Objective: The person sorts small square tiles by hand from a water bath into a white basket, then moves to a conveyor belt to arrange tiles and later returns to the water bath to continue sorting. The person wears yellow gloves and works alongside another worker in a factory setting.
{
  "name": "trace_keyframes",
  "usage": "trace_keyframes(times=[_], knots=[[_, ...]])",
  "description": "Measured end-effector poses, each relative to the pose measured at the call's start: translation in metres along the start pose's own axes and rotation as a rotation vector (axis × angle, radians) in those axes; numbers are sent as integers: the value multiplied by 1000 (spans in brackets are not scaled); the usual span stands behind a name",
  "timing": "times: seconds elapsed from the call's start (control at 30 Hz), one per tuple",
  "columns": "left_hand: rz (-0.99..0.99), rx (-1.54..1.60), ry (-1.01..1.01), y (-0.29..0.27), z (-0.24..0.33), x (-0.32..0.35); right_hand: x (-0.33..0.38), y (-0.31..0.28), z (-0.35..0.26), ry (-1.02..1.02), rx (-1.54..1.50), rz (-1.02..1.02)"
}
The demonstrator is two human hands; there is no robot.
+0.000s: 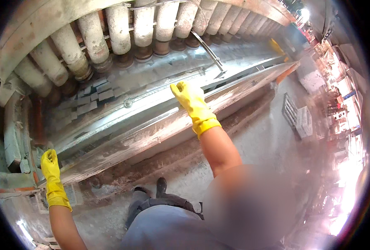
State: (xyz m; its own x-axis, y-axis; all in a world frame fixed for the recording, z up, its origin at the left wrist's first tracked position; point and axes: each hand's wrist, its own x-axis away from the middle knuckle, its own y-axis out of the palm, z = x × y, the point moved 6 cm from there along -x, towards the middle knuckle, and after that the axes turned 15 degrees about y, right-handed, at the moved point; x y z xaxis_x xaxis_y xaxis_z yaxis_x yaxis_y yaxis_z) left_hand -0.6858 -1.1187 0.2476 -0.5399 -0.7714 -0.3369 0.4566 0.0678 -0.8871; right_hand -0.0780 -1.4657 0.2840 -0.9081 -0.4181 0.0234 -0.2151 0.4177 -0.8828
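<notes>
Pale grey, dusty floor (268, 137), with a whitish rectangular crate (304, 122) at right; intense white glare (351, 183) (overexposed in places) toward the right rim; small white light (305, 13) at upper right.

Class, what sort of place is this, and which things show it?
Probably an industrial workshop: a row of thick, grimy cylinders lines a long trough, flat grey pieces lie near them, and a pale crate sits on the floor.

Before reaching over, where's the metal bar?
At the head view's upper centre, the metal bar slants near the pipes, ending above and right of the right hand.
</notes>
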Motion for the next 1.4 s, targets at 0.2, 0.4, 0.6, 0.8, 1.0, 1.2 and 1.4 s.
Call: trace_keyframes(times=[0.2, 0.4, 0.6, 0.8, 1.0, 1.2, 1.4], knots=[[-307, -84, -121, 27, -46, -5, -17, -40, 64, -257, -111, 309], [-265, -189, 482, 63, 72, -60, -78, -81, 143, -328, 13, 394], [-348, 128, 896, 250, 360, -151, -129, -105, 197, -329, 40, 327], [-398, 307, 956, 442, 590, -222, -178, -140, 249, -285, 118, 220], [-358, 38, 603, 527, 684, -258, -181, -141, 259, -400, 47, 251], [-292, -78, 631, 538, 710, -264, -185, -148, 260, -412, -5, 295], [-329, 91, 914, 531, 661, -263, -186, -149, 259, -449, -49, 332]])
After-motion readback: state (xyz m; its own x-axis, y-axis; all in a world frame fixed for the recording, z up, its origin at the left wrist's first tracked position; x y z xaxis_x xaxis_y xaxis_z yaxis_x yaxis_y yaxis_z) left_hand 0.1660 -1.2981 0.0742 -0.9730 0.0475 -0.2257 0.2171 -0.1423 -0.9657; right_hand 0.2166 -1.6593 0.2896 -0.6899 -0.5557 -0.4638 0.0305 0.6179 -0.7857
